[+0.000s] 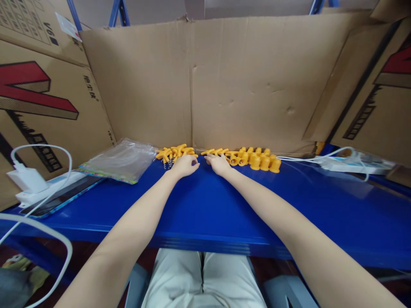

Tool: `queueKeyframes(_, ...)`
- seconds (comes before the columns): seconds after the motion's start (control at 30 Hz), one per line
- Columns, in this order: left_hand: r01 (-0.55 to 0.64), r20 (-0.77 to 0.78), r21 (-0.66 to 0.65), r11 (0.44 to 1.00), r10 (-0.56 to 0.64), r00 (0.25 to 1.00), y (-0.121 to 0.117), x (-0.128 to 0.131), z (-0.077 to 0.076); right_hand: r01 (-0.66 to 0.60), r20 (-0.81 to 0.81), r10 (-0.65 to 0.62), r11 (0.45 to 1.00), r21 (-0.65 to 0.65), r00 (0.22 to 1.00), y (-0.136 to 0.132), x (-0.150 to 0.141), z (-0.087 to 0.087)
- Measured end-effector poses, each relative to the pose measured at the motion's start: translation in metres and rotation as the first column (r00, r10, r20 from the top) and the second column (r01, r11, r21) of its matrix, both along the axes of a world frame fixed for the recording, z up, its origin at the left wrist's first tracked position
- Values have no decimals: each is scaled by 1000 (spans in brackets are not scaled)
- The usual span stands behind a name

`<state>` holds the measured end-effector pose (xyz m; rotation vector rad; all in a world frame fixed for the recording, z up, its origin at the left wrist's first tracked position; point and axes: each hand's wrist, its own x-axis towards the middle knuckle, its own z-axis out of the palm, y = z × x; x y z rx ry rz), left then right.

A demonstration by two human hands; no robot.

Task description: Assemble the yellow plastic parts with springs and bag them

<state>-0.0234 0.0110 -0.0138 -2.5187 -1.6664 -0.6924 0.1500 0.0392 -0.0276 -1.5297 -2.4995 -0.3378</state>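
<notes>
My left hand (186,166) is at the back of the blue table, beside a heap of yellow branched pieces (165,154) with small metal chains and rings hanging from them. Its fingers curl round toward the thumb; whatever they hold, if anything, is too small to make out. My right hand (219,164) lies over the left end of a row of yellow pieces (221,151), fingers stretched out and apart. To its right stand several yellow cup-shaped parts (265,162) in rows, and a few lie on their sides with round openings facing me (234,161).
Clear plastic bags (125,158) lie at the left, near a phone (64,196) and a white power strip with a charger (30,179). Another power strip (353,164) and white cables are at the right. Cardboard walls (257,85) enclose the blue table (212,214).
</notes>
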Motion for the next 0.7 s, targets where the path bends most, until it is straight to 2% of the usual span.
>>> queueKeyframes(0.2,11,1,-4,1000,-11,1000,1,-1,0,23,27,-24,999,37,999,2,0,-5)
queueKeyframes(0.33,48,-6,-22,999,-48,999,1,-1,0,8,14,-9,999,47,1000,-5,13,9)
queueKeyframes(0.47,74,0,-41,996,-74,997,1,-1,-1,140,-118,-136,990,27,984,-14,48,37)
queueKeyframes(0.53,86,1,-47,995,-86,996,2,-1,-2,239,-136,-239,971,-20,961,-18,72,45)
queueKeyframes(0.63,91,0,-60,994,-91,996,2,-1,-3,395,-107,-407,912,-114,907,-23,108,43)
queueKeyframes(0.7,91,0,-72,993,-91,996,3,-1,-3,451,-86,-453,892,-40,888,-24,129,33)
